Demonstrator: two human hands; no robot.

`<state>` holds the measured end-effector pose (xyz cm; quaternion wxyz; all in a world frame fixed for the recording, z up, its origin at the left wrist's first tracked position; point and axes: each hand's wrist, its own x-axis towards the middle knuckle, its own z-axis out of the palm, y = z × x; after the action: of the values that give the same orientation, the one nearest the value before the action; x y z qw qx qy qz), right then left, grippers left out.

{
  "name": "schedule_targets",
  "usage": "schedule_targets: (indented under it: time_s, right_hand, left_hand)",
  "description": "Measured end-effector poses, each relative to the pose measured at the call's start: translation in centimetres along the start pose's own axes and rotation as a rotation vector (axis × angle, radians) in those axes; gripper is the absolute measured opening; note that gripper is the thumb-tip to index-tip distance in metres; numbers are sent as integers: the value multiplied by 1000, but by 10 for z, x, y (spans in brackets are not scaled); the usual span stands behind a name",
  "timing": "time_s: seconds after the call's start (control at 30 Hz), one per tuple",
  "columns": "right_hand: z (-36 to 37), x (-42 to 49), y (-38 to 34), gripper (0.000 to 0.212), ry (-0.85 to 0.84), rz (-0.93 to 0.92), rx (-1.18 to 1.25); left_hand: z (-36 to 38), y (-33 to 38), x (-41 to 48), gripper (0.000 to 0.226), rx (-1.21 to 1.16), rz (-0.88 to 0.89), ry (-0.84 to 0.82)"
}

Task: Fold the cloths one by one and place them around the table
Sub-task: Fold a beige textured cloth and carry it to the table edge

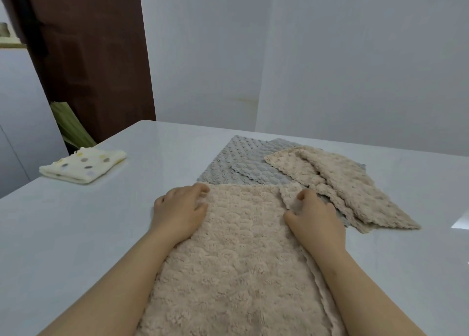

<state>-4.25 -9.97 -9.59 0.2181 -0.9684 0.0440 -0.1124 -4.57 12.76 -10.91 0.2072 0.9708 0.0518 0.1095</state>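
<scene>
Beige cloth (241,247), grey cloth (241,160), cream cloth (83,164) (grey, yellow dots)

Bare left hand (180,210); bare right hand (315,217)

Near cloth (241,259) on desk (76,234), front centre; left hand (180,208) and right hand (314,216) grip its far corners. Behind it, partly under its far edge: middle cloth (243,158). Right cloth (350,181) overlaps the middle cloth's right part. Folded cloth (83,164) far left, by the desk edge, well apart.
</scene>
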Motion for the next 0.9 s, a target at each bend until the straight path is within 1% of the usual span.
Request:
schedule_targets:
  time_s: [0.13, 0.2, 0.27, 0.37, 0.4, 0.43, 0.53, 0.6, 0.67, 0.77, 0.83, 0.9]
  right_hand:
    - [0, 3, 2, 20, 0, -50, -58]
    - [0, 4, 3, 19, 36, -77, -33]
    - [-2, 5, 3, 15, 83, -104, 70]
    - [-5, 14, 5, 6, 168, -107, 293]
    - [-5, 18, 7, 4, 196, -88, 317]
    - [-3, 22, 9, 6, 216, -65, 307]
    - [5, 28, 14, 26, 210, -12, 215]
    - [8, 33, 17, 35, 206, -7, 163]
    - [10, 36, 19, 35, 247, -4, 112]
    - [11, 37, 23, 23, 308, 3, 85]
    - [10, 35, 26, 22, 301, 18, 180]
    - [6, 28, 28, 24, 279, -5, 316]
  left_hand:
    - [-6, 1, 1, 19, -141, -16, 28]
    - [-6, 2, 1, 20, -254, -2, 55]
    - [-9, 2, 2, 21, -360, 4, 111]
    - [-15, -3, 7, 24, -394, -2, 210]
    - [-16, -5, 9, 26, -386, -3, 228]
    - [-17, -8, 11, 29, -371, -2, 237]
    - [-12, -15, 14, 37, -293, -16, 197]
    - [-8, -16, 14, 38, -225, -15, 149]
    - [-7, -14, 13, 37, -86, -14, 98]
    - [-8, -11, 11, 38, 105, -27, 43]
    - [-10, -10, 5, 34, 162, 0, 109]
    - [-13, -11, -4, 26, 164, 83, 228]
